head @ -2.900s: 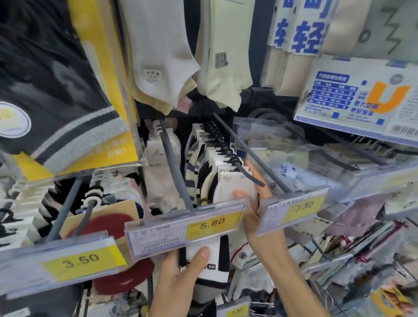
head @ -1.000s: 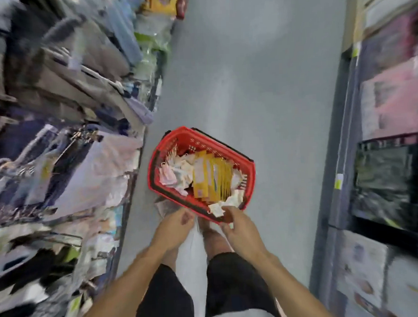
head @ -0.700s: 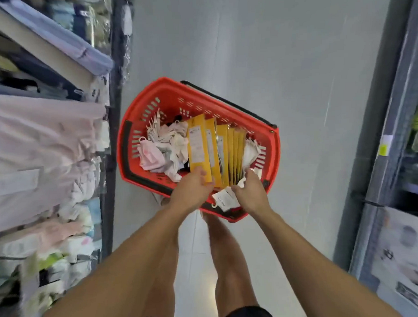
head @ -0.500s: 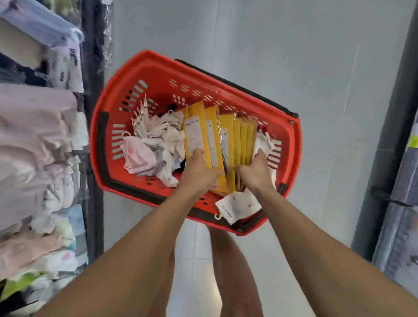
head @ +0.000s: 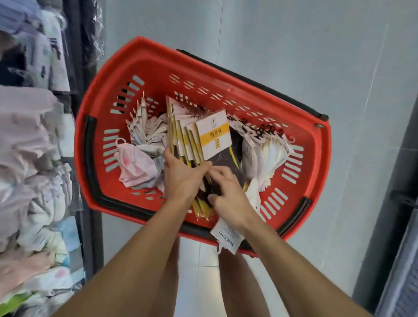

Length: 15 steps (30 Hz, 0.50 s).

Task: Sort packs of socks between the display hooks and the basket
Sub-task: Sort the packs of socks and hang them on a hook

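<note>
A red plastic basket (head: pixel 308 183) stands on the floor below me. Inside it a stack of yellow-edged sock packs (head: pixel 202 137) stands fanned, white-and-yellow label cards facing up. My left hand (head: pixel 182 178) grips the stack's left side near its bottom. My right hand (head: pixel 228 193) pinches the dark lower end of the packs from the right. White socks with black hooks (head: pixel 266 144) lie at the right in the basket, pale pink and white socks (head: pixel 137 165) at the left. A white tagged pack (head: pixel 227 238) hangs over the near rim.
A rack of hanging pale pink and white garments (head: pixel 25 164) with a dark upright post (head: pixel 81 56) runs along the left. Grey floor tiles (head: pixel 269 25) lie beyond the basket. A dark shelving unit (head: pixel 408 198) borders the right. My bare legs are below the basket.
I turned from the sock hooks down to the basket and came closer. Both hands moved into it and took hold of the yellow packs, which now stand fanned with their label sides up.
</note>
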Motion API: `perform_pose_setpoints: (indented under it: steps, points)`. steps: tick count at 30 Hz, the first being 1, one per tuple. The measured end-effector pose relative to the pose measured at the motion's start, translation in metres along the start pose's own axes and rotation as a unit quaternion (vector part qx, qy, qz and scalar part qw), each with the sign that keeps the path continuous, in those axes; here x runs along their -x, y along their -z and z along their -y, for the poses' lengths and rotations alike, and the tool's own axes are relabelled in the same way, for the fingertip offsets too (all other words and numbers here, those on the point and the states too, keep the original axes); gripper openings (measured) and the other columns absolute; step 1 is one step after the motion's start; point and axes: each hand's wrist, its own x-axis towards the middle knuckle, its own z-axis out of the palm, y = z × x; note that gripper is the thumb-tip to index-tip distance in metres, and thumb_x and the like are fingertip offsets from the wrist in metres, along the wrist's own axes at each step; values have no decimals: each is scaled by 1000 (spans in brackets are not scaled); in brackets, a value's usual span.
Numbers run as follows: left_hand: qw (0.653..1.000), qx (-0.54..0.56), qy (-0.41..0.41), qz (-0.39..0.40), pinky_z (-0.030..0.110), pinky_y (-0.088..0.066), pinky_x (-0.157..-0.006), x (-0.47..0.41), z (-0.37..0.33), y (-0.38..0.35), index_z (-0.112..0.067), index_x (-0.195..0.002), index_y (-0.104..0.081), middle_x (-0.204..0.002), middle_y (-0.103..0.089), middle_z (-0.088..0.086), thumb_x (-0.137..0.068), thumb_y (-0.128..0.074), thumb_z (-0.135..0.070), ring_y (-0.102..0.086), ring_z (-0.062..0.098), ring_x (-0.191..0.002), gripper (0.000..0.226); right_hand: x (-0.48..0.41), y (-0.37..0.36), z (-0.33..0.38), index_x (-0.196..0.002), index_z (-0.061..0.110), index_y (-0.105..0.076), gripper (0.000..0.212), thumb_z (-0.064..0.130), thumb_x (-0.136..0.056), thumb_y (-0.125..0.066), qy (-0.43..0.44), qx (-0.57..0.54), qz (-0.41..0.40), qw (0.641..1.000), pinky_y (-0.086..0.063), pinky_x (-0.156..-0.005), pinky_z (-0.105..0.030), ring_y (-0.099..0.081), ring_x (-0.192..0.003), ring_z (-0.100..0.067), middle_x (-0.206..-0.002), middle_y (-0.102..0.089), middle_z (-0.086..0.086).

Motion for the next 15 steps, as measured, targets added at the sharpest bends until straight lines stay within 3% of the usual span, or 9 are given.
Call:
perform_pose_setpoints:
  steps: [2,5,9,11,13,15]
  points:
    - [999,-25,14,-16,47,-44,-105,-11,0,4,-19,-153,-15,-149,-48,9,-69,-83,-48,-51,32,-131,112,-2,2,3,-142,17,-52,65,-9,-83,-54,1,-27,-11,1000,-31,-117,-36,-38,-137,-13,-145,-44,8]
    - [997,-74,18,-28,47,-50,-97,-20,-5,5,-18,-146,-24,-135,-60,8,-64,-83,-54,-60,34,-119,108,-2,11,3,-134,23,-59,59,-10,-85,-54,2,-53,5,999,-37,-113,-32,-47,-131,-8,-141,-51,14]
    - [998,-54,32,-29,49,-53,-94,-23,-10,10,-18,-131,-48,-122,-68,5,-58,-87,-51,-64,31,-112,89,0,15,3,-131,30,-58,54,-4,-89,-55,22,-51,22,998,-43,-109,-31,-50,-124,-3,-136,-51,19]
    - [999,-29,31,-21,47,-55,-92,-21,-10,13,-19,-119,-57,-114,-72,2,-57,-87,-49,-67,28,-105,75,-4,16,5,-135,29,-54,51,1,-92,-56,36,-41,-54,997,-42,-110,-28,-45,-126,2,-138,-46,20]
    - [1000,6,27,-12,45,-55,-92,-18,-8,15,-21,-113,-60,-109,-73,0,-58,-89,-44,-68,25,-101,66,-13,21,8,-144,26,-43,54,11,-95,-60,-10,-84,-133,987,-47,-104,-24,-43,-130,-4,-144,-40,14]
    - [999,33,17,-6,43,-55,-93,-15,-3,18,-22,-113,-61,-109,-73,-2,-60,-91,-38,-68,22,-101,63,-24,30,11,-153,22,-30,69,23,-94,-66,-84,-165,-122,975,-49,-104,-31,-45,-132,-12,-150,-41,4]
